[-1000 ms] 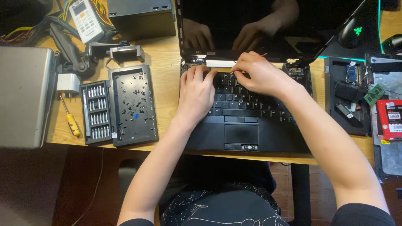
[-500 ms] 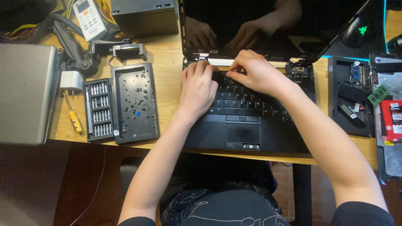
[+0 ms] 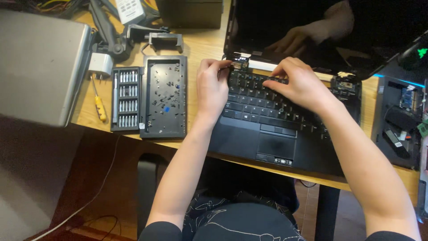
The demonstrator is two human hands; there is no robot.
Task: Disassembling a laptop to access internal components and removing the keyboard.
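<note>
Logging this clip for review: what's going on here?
A person works on an open black laptop on a wooden desk. The left hand and the right hand both rest on the top edge of the keyboard, near the hinge. A screwdriver bit set and a parts tray lie to the left.

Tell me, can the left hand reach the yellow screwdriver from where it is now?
Probably yes. The left hand rests on the laptop keyboard; the yellow screwdriver lies uncovered on the desk, beyond the low bit set and screw tray.
</note>
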